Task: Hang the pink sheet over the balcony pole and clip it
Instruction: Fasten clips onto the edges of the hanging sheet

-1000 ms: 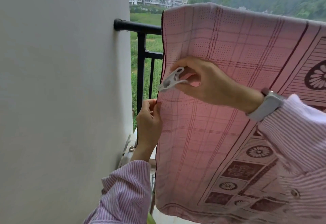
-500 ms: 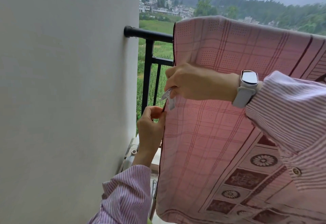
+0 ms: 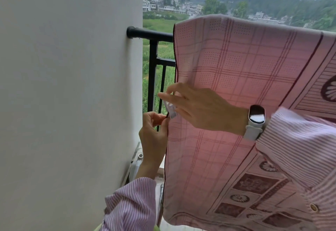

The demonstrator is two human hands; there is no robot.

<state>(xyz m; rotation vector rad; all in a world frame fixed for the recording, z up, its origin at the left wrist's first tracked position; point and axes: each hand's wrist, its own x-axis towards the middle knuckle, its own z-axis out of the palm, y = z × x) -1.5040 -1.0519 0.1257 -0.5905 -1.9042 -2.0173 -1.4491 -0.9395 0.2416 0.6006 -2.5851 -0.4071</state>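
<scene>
- Right hand: fingers extended and spread around the white clip; fingertips touch its upper end, but whether the thumb pinches it cannot be told. Clip sits on the sheet's left hem, tilted, lower end towards 5 o'clock.
- Left hand: thumb and forefinger pinched together on the hem directly below the clip, at 6 o'clock of it, holding the edge taut.
- Pink sheet: draped over the balcony pole, hanging on the near side; pole bare only at 9 o'clock of the sheet, next to the wall.
- Judgement: clip appears seated on the hem, not on the pole.
- Recommendation: keep the hem tensioned, confirm both cloth layers lie fully within the clip's mouth, then release the clip first and the hem second.
</scene>
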